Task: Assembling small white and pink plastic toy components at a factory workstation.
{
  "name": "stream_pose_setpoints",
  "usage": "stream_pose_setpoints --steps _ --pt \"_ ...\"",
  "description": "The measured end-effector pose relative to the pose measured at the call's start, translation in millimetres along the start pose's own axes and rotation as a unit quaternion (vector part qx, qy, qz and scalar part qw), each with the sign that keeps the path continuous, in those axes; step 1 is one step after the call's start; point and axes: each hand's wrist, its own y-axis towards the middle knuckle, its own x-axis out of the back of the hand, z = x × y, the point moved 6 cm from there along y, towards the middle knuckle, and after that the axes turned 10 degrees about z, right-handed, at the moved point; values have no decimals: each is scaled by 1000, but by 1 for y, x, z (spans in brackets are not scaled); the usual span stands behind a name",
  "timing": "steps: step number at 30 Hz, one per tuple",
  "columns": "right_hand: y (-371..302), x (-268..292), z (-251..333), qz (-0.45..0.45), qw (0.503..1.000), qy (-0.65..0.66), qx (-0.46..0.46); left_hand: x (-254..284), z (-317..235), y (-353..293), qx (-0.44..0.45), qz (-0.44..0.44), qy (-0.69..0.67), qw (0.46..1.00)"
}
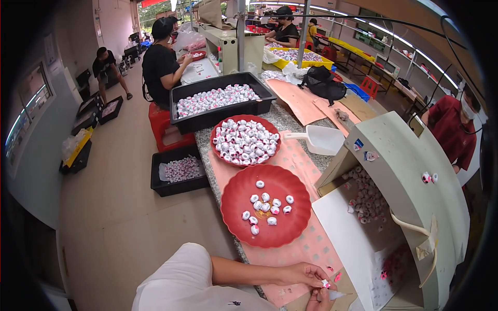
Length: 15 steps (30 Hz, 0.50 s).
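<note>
Near the bottom edge, my left hand [305,274] is closed, with a small white and pink piece [326,283] pinched in its fingertips. Just below it, my right hand [320,300] is closed around a small translucent dispenser with a thin pointed tip [337,295]; its body is mostly hidden. Both hands are close together over the pink-covered table. Bright pink bits [337,277] lie beside them. Farther off sits a red scalloped plate [236,207] with several loose white and pink pieces [265,197] on it.
Behind the plate stand a heaped red bowl [214,147] and a black tray [179,122] of similar pieces. A white scoop [322,140] lies beyond. At right, a grey curved housing [410,155] covers more pieces. A black crate [161,189] rests on the floor. Co-workers [161,67] are farther back.
</note>
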Motion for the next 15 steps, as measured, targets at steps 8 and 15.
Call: stream_pose_setpoints --steps 8,15 --pt "-1 6 -4 -32 999 -14 -21 -8 -8 -3 -23 13 -21 999" --pt "-8 -51 16 -75 997 -14 -20 -4 -3 -13 -24 -32 -27 999"
